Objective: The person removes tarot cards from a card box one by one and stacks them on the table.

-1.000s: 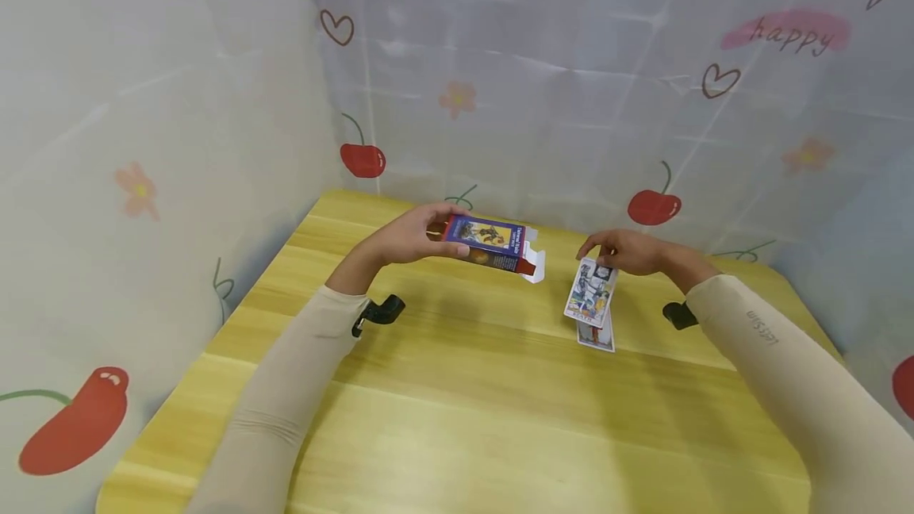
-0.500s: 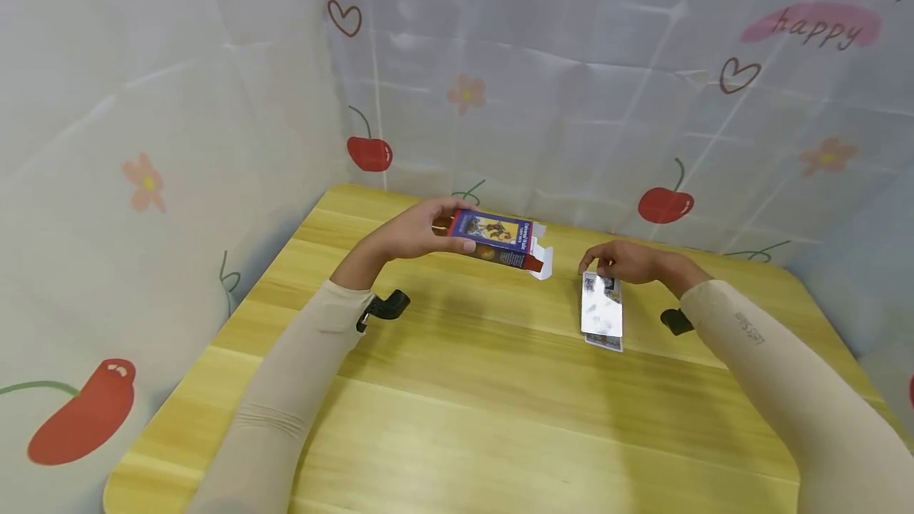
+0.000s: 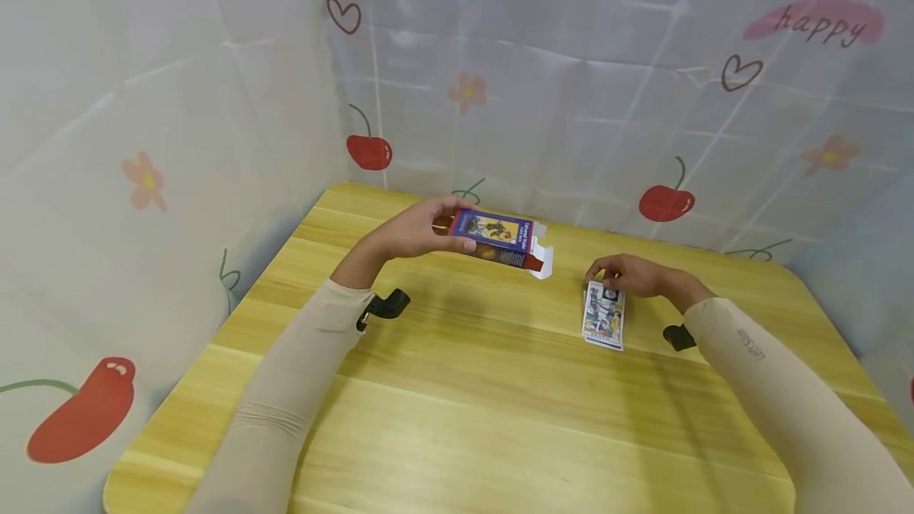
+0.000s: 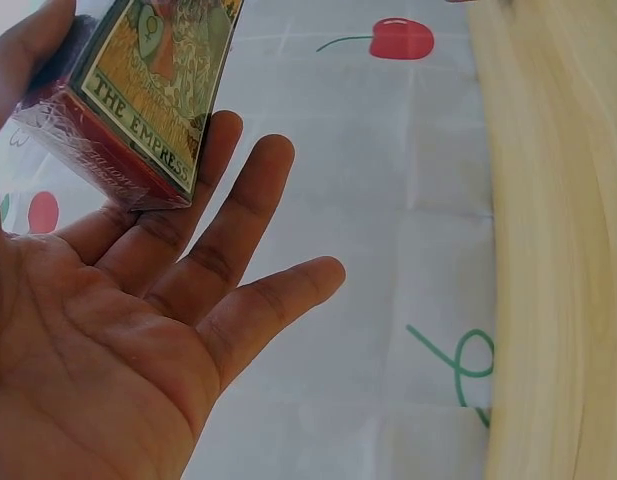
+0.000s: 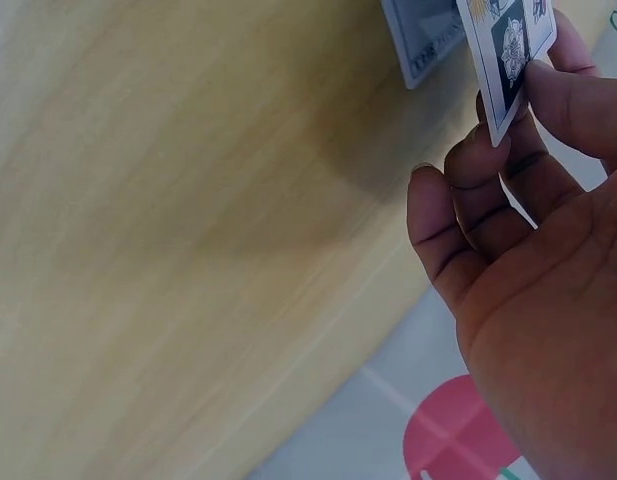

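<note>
My left hand (image 3: pixel 412 230) grips a blue and red tarot card box (image 3: pixel 493 230) by its left end, above the table. White flaps (image 3: pixel 544 258) stick out at the box's right end. In the left wrist view, the box (image 4: pixel 153 110) shows "THE EMPRESS" on one side, with the thumb on one side and fingers at the other. My right hand (image 3: pixel 634 274) pinches the top of a tarot card (image 3: pixel 604 312) between thumb and fingers. Beneath it lies another card (image 5: pixel 425 40), mostly covered in the head view; the right wrist view shows a gap between the two.
The yellow wood-grain table (image 3: pixel 457 419) has its back edge against a white curtain (image 3: pixel 543 117) printed with cherries, flowers and hearts. A similar curtain hangs on the left. Black wrist mounts (image 3: pixel 389 304) show at both sleeves.
My right hand has moved right and lower, swinging its card until it nearly lines up over the card below. The left hand and box stay about where they were; the view has shifted slightly.
</note>
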{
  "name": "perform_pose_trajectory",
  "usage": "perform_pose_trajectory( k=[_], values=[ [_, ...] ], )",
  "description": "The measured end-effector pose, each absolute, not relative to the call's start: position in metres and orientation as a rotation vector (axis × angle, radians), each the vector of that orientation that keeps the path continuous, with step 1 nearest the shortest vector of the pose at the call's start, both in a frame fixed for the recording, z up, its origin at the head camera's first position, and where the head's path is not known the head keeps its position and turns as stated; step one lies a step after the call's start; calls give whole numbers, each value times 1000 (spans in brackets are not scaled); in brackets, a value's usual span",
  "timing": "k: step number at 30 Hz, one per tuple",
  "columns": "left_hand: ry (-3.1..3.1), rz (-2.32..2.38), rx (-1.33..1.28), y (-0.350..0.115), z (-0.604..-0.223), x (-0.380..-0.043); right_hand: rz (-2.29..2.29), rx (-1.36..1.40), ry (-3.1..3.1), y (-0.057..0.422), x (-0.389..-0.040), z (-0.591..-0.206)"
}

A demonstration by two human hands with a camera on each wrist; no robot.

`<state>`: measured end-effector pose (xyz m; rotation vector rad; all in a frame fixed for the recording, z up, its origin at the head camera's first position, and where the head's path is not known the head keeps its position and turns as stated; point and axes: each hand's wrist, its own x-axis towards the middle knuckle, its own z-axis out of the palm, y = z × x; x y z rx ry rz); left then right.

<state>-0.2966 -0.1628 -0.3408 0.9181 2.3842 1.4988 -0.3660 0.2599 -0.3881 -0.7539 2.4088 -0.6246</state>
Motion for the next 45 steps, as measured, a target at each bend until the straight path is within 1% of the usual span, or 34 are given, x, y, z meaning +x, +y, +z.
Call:
perform_pose_trajectory(
  k=[7, 16, 30, 45],
  values=[
    [2384, 1506, 903, -163, -340, -296, -613, -765, 2405, 259, -365, -390],
    [2392, 1505, 887, -163, -340, -295, -608, -775, 2361, 251, -365, -381],
    [2384, 1494, 900, -160, -338, -295, -575, -785, 2409, 247, -360, -393],
    [2369, 1513, 900, -162, -339, -295, -535, -785, 2480, 239, -362, -394]
  ],
)
